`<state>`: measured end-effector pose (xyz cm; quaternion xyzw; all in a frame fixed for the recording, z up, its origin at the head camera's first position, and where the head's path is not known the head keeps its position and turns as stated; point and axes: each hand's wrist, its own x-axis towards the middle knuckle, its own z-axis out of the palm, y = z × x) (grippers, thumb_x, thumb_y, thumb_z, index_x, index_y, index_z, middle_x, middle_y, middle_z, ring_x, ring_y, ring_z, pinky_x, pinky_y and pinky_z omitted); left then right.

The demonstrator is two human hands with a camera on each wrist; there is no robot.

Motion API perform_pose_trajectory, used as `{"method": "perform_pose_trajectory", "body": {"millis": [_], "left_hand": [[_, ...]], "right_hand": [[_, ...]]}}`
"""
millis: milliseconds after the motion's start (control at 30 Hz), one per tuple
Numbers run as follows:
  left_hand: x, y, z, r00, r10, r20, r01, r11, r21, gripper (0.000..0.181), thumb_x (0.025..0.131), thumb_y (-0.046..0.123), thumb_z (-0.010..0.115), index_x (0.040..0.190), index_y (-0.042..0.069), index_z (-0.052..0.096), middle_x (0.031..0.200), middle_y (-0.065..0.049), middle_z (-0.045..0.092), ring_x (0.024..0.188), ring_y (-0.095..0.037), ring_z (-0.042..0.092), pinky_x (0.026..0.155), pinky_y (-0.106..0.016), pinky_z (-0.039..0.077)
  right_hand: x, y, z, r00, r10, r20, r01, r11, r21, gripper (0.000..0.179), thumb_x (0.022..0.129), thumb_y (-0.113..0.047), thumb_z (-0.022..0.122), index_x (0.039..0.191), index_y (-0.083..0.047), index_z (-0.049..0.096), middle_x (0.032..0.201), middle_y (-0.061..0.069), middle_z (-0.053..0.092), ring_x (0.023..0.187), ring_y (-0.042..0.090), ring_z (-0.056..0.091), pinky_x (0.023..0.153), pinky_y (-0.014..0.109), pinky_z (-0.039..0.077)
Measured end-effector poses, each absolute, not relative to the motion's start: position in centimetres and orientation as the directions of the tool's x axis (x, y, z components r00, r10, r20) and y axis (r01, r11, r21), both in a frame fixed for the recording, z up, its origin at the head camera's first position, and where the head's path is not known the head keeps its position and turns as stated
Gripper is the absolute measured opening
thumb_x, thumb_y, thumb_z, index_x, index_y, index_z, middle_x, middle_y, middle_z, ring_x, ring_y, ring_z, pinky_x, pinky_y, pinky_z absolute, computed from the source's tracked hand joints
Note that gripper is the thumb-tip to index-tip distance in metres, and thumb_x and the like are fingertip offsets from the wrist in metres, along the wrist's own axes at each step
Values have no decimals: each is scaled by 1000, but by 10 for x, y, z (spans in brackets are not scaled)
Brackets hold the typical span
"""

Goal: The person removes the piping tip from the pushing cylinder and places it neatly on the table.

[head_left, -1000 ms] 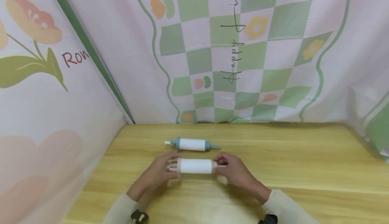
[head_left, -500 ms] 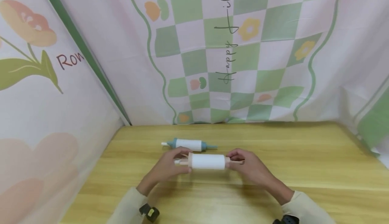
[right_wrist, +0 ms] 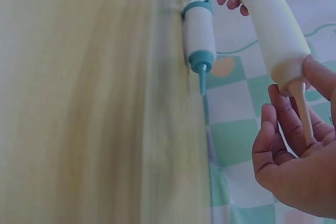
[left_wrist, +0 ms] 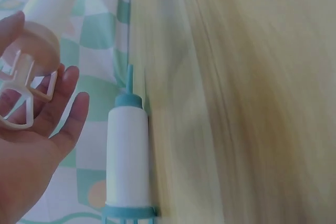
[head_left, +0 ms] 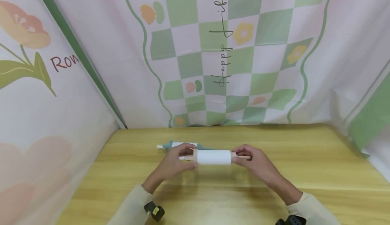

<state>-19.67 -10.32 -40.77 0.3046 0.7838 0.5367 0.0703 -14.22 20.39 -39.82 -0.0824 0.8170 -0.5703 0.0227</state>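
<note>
A white cylinder [head_left: 214,157] with beige ends is held level between both hands, raised over the table. My left hand [head_left: 175,164] grips its beige collar with thumb and fingers; an open beige frame with a white tip juts out there, toward the palm. At the opposite end, my right hand [head_left: 257,164] pinches the narrow beige cap, and a thin beige spout [right_wrist: 302,109] runs back along the palm in the right wrist view. Behind lies a similar white cylinder with teal ends [left_wrist: 127,156], partly hidden by the left hand in the head view.
The wooden table [head_left: 219,201] ends at a printed curtain [head_left: 213,59] with green checks along its back. Another flowered curtain [head_left: 61,116] hangs on the left. Dark wrist devices sit at both sleeves.
Both hands have lifted the beige-ended cylinder and carried it rightward and away from me, so it now partly overlaps the teal-ended one. The head view has shifted slightly.
</note>
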Motion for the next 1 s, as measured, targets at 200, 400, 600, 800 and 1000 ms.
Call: {"method": "perform_pose_trajectory", "body": {"millis": [200, 400, 600, 800, 1000], "left_hand": [[-202, -94, -403, -814, 531, 237, 343, 109, 933, 48, 83, 0, 77, 127, -1, 59, 115, -18, 66, 105, -32, 64, 90, -44, 55], [-204, -90, -394, -812, 534, 235, 328, 84, 941, 48, 82, -3, 77, 127, -3, 58, 117, -24, 63, 106, -34, 63, 86, -39, 57], [-204, -89, -390, -813, 537, 224, 332, 112, 936, 49, 82, -2, 77, 127, -5, 57, 117, -21, 64, 106, -33, 62, 85, -38, 57], [-203, -88, -388, -822, 521, 231, 333, 109, 937, 48, 81, -3, 77, 125, -4, 59, 116, -25, 63, 104, -33, 63, 85, -38, 57], [-201, -88, -388, -823, 508, 255, 358, 114, 927, 44, 80, -1, 78, 122, 0, 62, 113, -25, 64, 100, -30, 64, 82, -38, 58]], "right_hand": [[-148, 206, -392, -986, -134, 103, -145, 355, -923, 39, 97, -27, 68, 125, -1, 61, 115, 12, 67, 103, 25, 65, 84, 38, 55], [-153, 208, -388, -989, -127, 71, -106, 301, -948, 42, 102, -30, 60, 131, 1, 56, 108, 12, 69, 94, 23, 66, 76, 33, 54], [-155, 208, -386, -992, -122, 10, -46, 295, -954, 43, 102, -33, 59, 125, 4, 58, 94, 10, 70, 85, 22, 64, 71, 32, 54], [-155, 207, -383, -992, -126, -3, -33, 282, -959, 43, 102, -33, 60, 121, 6, 60, 93, 11, 70, 82, 23, 65, 69, 32, 55], [-154, 208, -382, -989, -150, -17, -18, 229, -973, 43, 102, -32, 61, 117, 8, 59, 90, 13, 70, 78, 23, 66, 64, 29, 53]]}}
